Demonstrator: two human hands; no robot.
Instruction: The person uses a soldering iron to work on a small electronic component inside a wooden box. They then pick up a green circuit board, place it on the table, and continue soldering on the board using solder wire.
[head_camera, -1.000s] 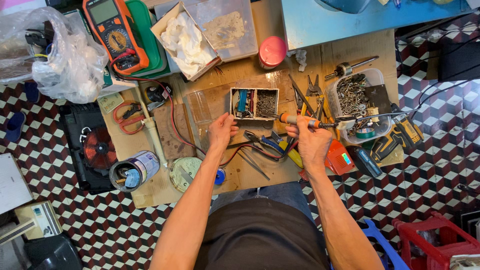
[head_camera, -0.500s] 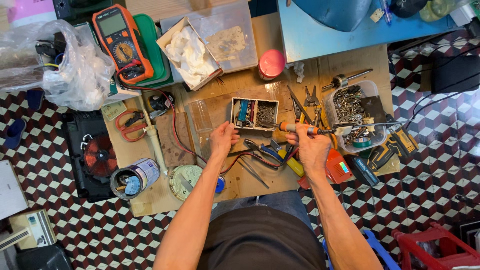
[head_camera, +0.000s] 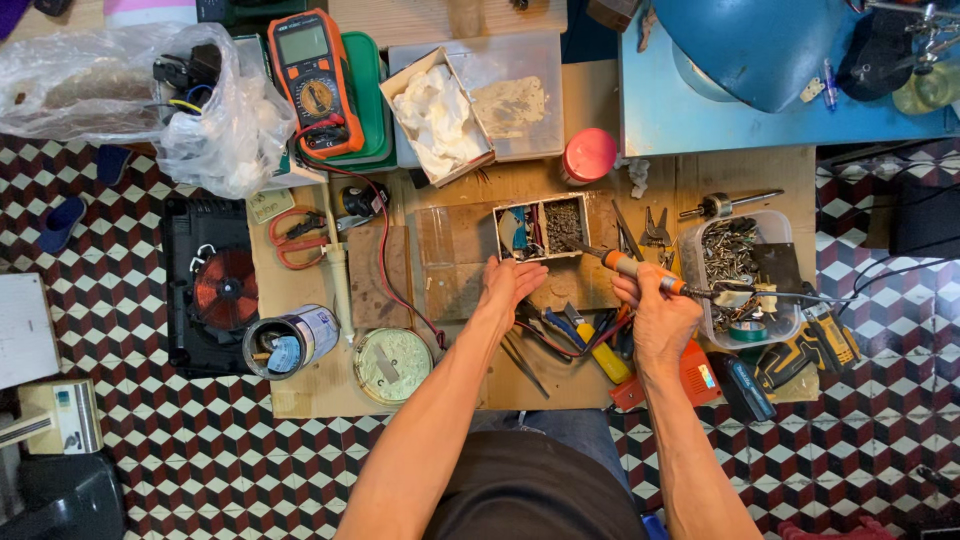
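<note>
My right hand (head_camera: 660, 322) grips a soldering iron (head_camera: 632, 266) by its orange handle, tip pointing left toward a small divided box (head_camera: 540, 228) of metal parts. My left hand (head_camera: 508, 286) rests fingers-out on the wooden board (head_camera: 455, 250) just below that box, with nothing visible in it. Between my hands lie pliers and screwdrivers (head_camera: 575, 335) and red and black wires.
An orange multimeter (head_camera: 315, 80) sits on green trays at the back, beside a white box of tissue (head_camera: 440, 115) and a pink-lidded jar (head_camera: 590, 155). There is a clear tub of screws (head_camera: 735, 265) on the right. On the left: tin can (head_camera: 290, 340), round lid (head_camera: 390, 362), coil unit (head_camera: 222, 290).
The view has drifted slightly. My left hand has slid a little to the right, closer under the divided box. My right hand keeps the soldering iron in about the same place.
</note>
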